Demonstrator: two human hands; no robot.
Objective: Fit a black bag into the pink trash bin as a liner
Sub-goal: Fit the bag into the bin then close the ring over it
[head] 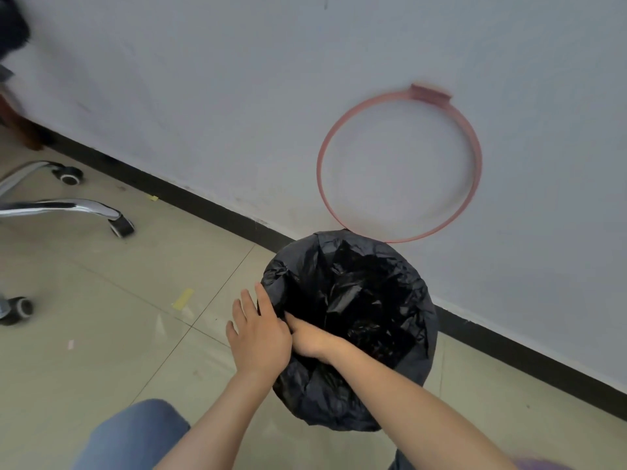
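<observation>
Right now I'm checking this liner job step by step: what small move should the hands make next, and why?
Probably smooth the black bag down over the near-left rim. The left hand lies flat outside, the right hand reaches inside, and the film bunches between them. The bag already drapes all round, while the pink ring, hinged up against the wall, seems yet to be lowered.

Crinkled, glossy thin plastic black bag [356, 300]; smooth matt pink plastic ring [400, 164]; polished chrome chair legs [61, 206]; smooth floor tiles [101, 334].
</observation>
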